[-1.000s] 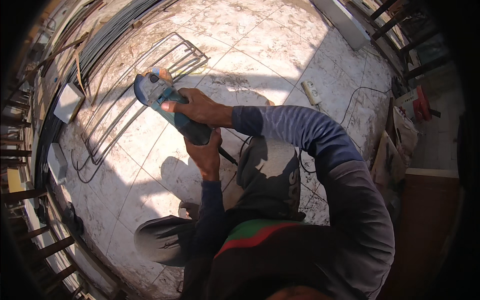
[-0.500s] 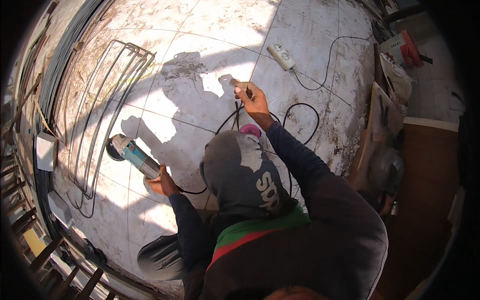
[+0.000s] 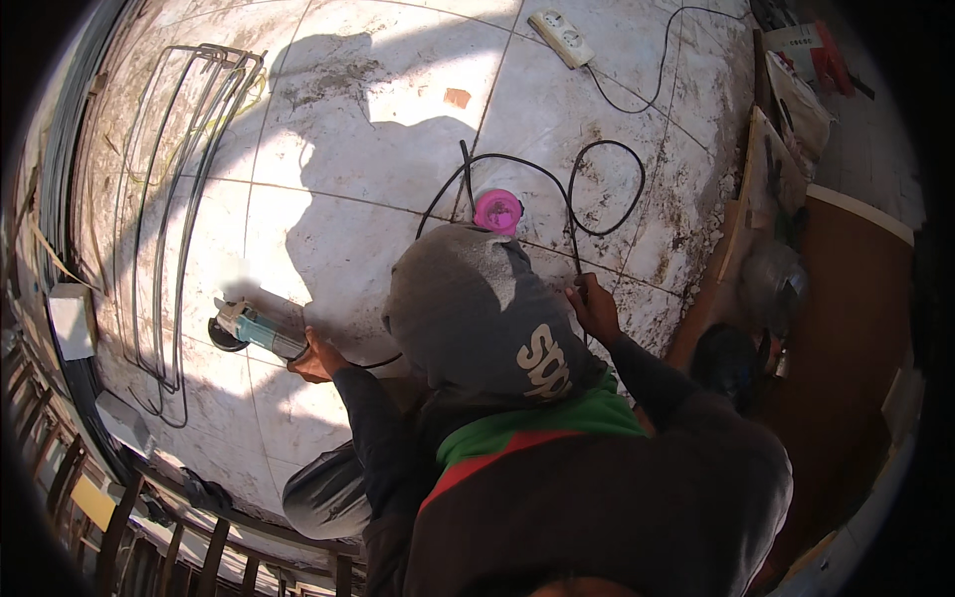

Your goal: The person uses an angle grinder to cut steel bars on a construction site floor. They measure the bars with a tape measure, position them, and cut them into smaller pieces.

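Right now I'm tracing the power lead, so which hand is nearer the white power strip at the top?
Right. The right hand grips the black cable that loops up toward the white power strip. The left hand holds the angle grinder, far lower left.
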Motion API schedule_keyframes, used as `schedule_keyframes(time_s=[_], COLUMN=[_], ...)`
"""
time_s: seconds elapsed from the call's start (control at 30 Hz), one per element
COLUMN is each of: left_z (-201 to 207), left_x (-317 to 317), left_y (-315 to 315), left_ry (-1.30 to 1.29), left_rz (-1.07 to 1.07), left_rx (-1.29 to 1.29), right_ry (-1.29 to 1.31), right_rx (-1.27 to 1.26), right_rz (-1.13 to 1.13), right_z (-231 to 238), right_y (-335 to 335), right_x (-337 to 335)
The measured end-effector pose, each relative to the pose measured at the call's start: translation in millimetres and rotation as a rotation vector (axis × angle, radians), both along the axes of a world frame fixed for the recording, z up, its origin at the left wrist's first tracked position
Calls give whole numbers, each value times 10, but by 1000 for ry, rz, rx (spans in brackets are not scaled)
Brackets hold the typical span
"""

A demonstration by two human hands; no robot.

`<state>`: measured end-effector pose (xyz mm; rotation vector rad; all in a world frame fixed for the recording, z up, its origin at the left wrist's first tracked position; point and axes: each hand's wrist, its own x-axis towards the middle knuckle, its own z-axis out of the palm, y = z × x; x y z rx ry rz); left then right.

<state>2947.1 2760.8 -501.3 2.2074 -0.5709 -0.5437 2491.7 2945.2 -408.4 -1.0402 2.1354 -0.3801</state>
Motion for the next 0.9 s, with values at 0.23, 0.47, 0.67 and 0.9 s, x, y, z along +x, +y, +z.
schedule_keyframes(time_s=[0.23,0.47,0.67,0.9], left_z=[229,327,371,436], left_x=[-190,-389,-409,-447], left_y=[-235,-180,-165,-248], left_ry=[-216,-205,-379,-415], left_rz=[11,60,6,-37], left_rx=[73,259,473,546], right_ry=[215,60,-359,-451], right_rx=[-153,130,-42,-650], right_rz=[272,386,176,-439], right_z=[-487,-410,338,-328], right_y=[-1801,-1936,-2096,-3272], right_x=[364,68,-451,-2084])
